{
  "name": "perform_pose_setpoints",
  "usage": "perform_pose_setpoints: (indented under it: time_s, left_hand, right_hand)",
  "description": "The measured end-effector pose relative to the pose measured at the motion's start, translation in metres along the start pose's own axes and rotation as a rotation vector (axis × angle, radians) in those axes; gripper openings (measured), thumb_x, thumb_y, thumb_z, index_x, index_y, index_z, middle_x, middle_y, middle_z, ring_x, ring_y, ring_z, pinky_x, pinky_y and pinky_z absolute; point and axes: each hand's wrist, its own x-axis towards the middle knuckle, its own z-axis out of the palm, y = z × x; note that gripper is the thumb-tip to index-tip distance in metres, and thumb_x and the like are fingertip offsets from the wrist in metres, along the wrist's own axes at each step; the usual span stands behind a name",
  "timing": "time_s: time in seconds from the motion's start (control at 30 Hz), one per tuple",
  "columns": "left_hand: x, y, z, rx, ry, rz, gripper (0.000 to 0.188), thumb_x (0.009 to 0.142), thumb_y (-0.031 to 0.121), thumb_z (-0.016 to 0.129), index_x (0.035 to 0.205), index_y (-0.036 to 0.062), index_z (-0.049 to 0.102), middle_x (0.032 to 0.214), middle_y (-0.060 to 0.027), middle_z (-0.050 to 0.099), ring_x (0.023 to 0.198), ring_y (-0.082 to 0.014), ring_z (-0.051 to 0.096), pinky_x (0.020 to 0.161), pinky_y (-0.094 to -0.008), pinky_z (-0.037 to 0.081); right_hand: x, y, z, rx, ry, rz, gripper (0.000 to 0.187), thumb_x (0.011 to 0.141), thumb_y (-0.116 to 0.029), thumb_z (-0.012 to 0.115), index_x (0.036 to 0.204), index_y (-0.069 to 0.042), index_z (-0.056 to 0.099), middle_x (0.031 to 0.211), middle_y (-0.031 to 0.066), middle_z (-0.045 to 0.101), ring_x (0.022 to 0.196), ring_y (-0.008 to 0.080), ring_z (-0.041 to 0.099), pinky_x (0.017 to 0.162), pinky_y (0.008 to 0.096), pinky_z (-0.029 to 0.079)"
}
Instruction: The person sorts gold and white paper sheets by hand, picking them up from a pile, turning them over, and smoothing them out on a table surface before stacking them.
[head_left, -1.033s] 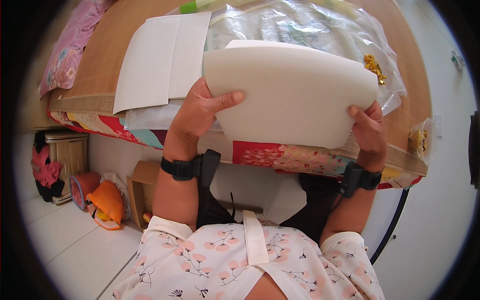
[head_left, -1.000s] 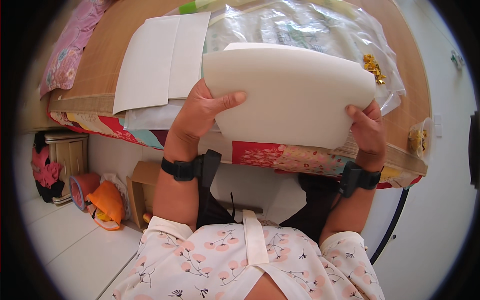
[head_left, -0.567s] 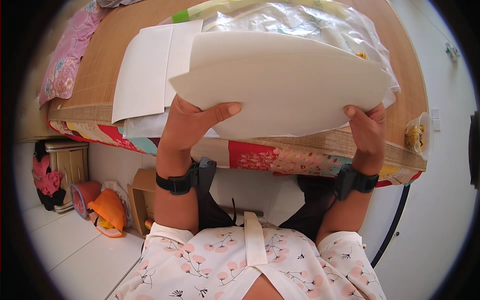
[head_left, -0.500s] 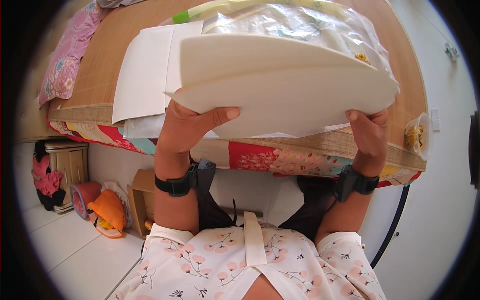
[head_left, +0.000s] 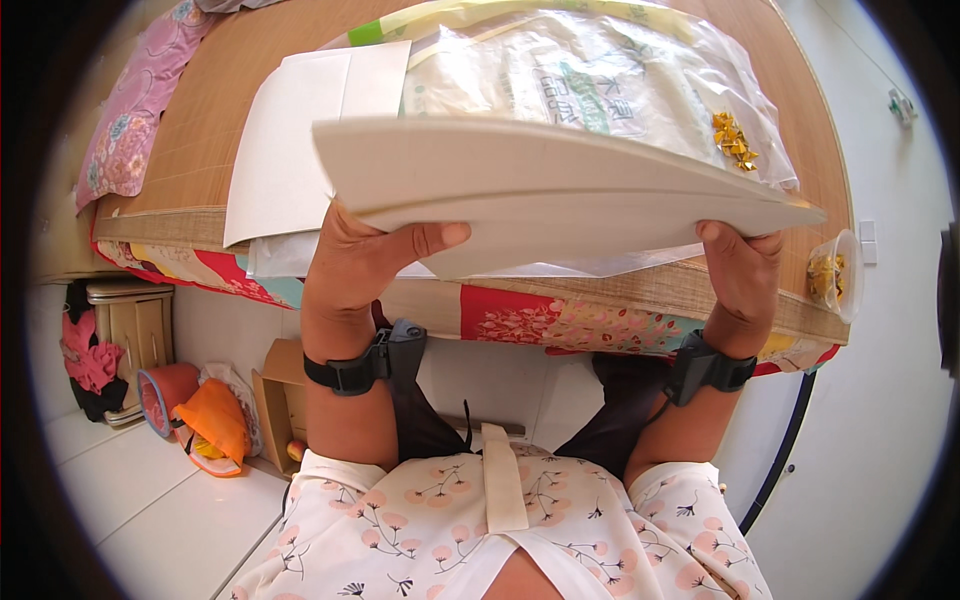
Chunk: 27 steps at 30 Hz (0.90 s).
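Observation:
Both hands hold up a large white sheet of paper or thin card (head_left: 560,180), folded or layered, with a crease running across it. My left hand (head_left: 365,250) grips its left end, thumb on the near face and fingers hidden behind. At the right end my right hand (head_left: 742,265) pinches it the same way. Beneath and behind lies a big clear plastic bag (head_left: 480,75) with pale contents and print. Several shiny gold bows (head_left: 735,142) rest on the bag's right part. Other white sheets (head_left: 285,150) lie to the left of my left hand.
The mat-covered bed (head_left: 200,165) has a patterned cloth edge. A clear tub (head_left: 843,275) of gold pieces stands by its right edge, a floral pillow (head_left: 135,130) far left. On the floor at left are a cardboard box (head_left: 282,385), an orange bag (head_left: 215,420) and a reddish bucket (head_left: 165,395).
The held sheet's upper edge has tipped down toward me, uncovering more of the plastic bag and the gold bows. Both hands keep their grip, with little shift.

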Motion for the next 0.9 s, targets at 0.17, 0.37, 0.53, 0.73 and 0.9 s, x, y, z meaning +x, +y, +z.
perform_pose_setpoints:
  time_s: [0.17,0.37,0.53,0.73,0.9]
  left_hand:
    - [0.008,-0.009,0.010,-0.144,0.200,-0.051,0.035,0.090,0.007,0.077,0.124,0.0018,0.068,0.112,-0.0048,0.073,0.105,-0.0128,0.065,0.092,-0.0286,0.052]
    - [0.012,-0.012,0.003,0.033,0.051,-0.328,0.043,0.091,0.013,0.077,0.128,-0.0004,0.063,0.118,-0.0053,0.069,0.107,-0.0142,0.062,0.093,-0.0297,0.051]
    - [0.016,-0.028,-0.001,0.092,-0.040,-0.357,0.044,0.090,0.015,0.078,0.128,-0.0020,0.062,0.116,-0.0060,0.069,0.103,-0.0145,0.063,0.091,-0.0306,0.052]
    - [0.021,-0.033,0.013,-0.105,0.139,-0.462,0.048,0.088,0.013,0.079,0.128,-0.0033,0.059,0.114,-0.0092,0.069,0.099,-0.0161,0.067,0.086,-0.0308,0.056]
    - [0.021,-0.038,0.017,-0.165,0.172,-0.565,0.052,0.086,0.010,0.078,0.130,-0.0049,0.055,0.114,-0.0108,0.069,0.099,-0.0179,0.068,0.086,-0.0319,0.057]
  right_hand:
    - [0.015,0.005,0.019,-0.029,0.149,0.010,0.026,0.089,-0.003,0.076,0.114,0.000,0.071,0.108,0.0046,0.074,0.099,0.0126,0.065,0.091,0.0287,0.050]
    - [0.022,0.013,0.021,-0.033,0.133,0.147,0.027,0.092,-0.006,0.074,0.117,0.000,0.069,0.108,0.0049,0.074,0.097,0.0108,0.067,0.088,0.0272,0.051]
    - [0.025,0.019,0.015,0.019,0.194,0.195,0.029,0.093,-0.008,0.073,0.120,0.000,0.068,0.109,0.0054,0.074,0.096,0.0120,0.068,0.087,0.0280,0.053]
    - [0.026,0.028,0.003,0.122,0.182,0.327,0.040,0.093,-0.009,0.072,0.130,0.001,0.060,0.116,0.0073,0.070,0.101,0.0144,0.068,0.089,0.0301,0.054]
    - [0.021,0.029,0.015,-0.030,0.032,0.379,0.053,0.093,-0.007,0.070,0.141,0.003,0.050,0.127,0.0099,0.064,0.110,0.0147,0.063,0.094,0.0292,0.051]
